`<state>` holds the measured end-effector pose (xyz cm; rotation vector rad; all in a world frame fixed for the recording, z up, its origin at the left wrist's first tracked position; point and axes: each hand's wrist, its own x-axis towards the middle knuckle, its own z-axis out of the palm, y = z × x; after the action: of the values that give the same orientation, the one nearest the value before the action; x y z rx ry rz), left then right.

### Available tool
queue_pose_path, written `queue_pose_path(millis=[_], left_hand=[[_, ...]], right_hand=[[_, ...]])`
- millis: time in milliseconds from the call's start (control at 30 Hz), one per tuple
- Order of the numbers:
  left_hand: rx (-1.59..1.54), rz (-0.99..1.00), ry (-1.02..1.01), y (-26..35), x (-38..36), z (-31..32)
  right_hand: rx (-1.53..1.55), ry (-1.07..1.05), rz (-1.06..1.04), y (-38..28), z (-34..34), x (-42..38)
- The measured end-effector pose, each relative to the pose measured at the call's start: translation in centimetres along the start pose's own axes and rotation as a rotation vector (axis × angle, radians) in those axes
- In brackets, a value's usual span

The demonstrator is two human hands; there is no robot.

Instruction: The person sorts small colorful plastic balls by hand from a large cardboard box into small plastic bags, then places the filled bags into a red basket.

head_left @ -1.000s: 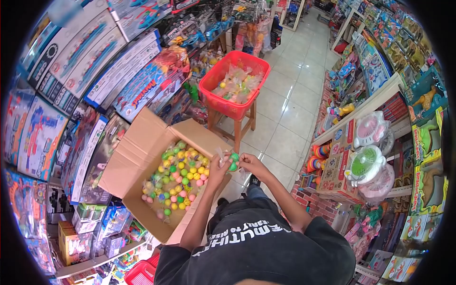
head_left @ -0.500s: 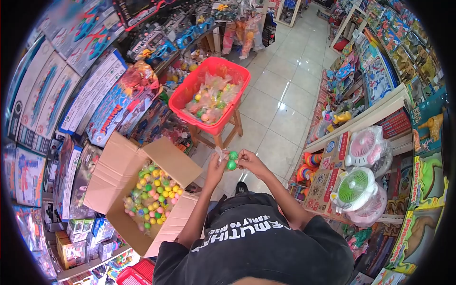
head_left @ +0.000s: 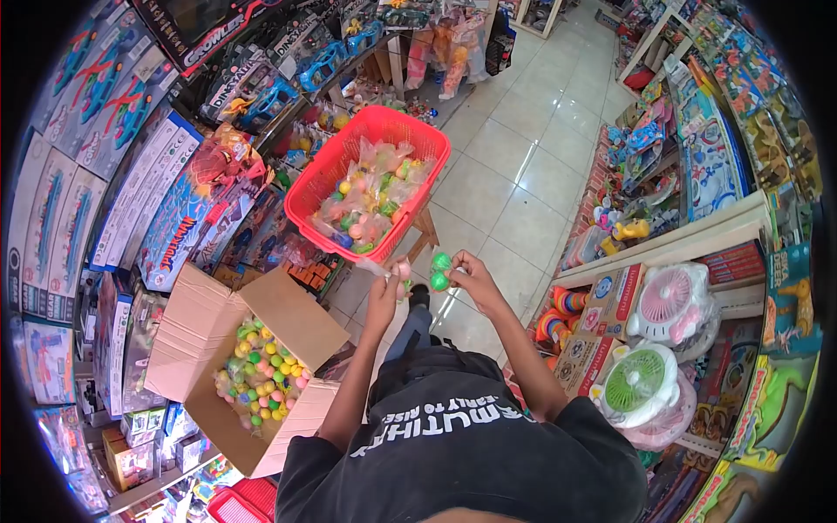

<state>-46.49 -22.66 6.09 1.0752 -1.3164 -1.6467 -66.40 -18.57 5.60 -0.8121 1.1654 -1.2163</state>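
Observation:
My right hand (head_left: 466,277) pinches a small clear bag holding two green balls (head_left: 440,271) in front of my chest. Just to its left, my left hand (head_left: 386,288) grips a thin clear plastic bag (head_left: 392,270) with something pinkish in it. A red plastic basket (head_left: 366,179) filled with bagged coloured balls sits on a wooden stool directly beyond my hands. At lower left, an open cardboard box (head_left: 209,327) holds several loose yellow, green and pink balls (head_left: 261,375).
Boxed toys line the shelves on the left (head_left: 113,209). On the right shelf are pink and green toy fans (head_left: 663,305) and more boxes. A tiled aisle (head_left: 532,174) runs away ahead. Another red basket (head_left: 240,506) pokes in at the bottom.
My view has swung left and nearer the red basket, so the cardboard box slid down-left. My hands have drawn slightly apart, the green balls staying with the right hand.

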Motion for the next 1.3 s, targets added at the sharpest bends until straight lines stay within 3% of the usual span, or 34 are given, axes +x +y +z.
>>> queue_pose_path(millis=[100,167,300,367,433,667,833,900,1033,1133,1233,1300], left_hand=[[-0.005,-0.013,0.067,2.0,2.3,0.0],[0.152,-0.138,0.169,2.6,4.2,-0.4],[0.117,0.222,0.287,1.4,10.1,-1.4],[0.104,0.243,0.332,1.3,12.6,-2.0],[0.126,0.117,0.316,1.9,14.5,-2.8],[0.131,0.124,0.266,1.7,20.9,-4.8],[0.085,0.203,0.328,0.4,23.0,-5.9],[0.126,0.147,0.351,0.7,23.0,-6.7],[0.228,-0.016,0.413,2.6,22.6,-7.3],[0.229,-0.085,0.457,1.5,22.8,-8.1],[0.279,0.019,0.518,0.6,23.1,-8.2],[0.267,0.035,0.552,0.7,23.4,-7.7]], right_hand=[[-0.001,-0.010,0.042,-1.8,-0.3,2.1],[-0.052,-0.046,0.018,-2.5,-1.1,4.2],[-0.220,-0.154,-0.116,-4.4,-2.3,9.5],[-0.233,-0.190,-0.119,-5.9,-2.7,12.5],[-0.238,-0.226,-0.116,-7.1,-2.9,15.4],[-0.533,-0.034,-0.274,-9.4,-3.8,24.2],[-0.753,-0.049,-0.280,-9.7,-2.9,27.8],[-0.966,-0.121,-0.320,-9.8,-2.1,29.1],[-1.063,-0.230,-0.347,-7.9,-1.5,31.6],[-1.199,-0.435,-0.360,-5.5,-1.6,33.7],[-1.219,-0.509,-0.422,-3.5,-1.8,34.3],[-1.195,-0.654,-0.351,-2.8,-1.9,34.9]])
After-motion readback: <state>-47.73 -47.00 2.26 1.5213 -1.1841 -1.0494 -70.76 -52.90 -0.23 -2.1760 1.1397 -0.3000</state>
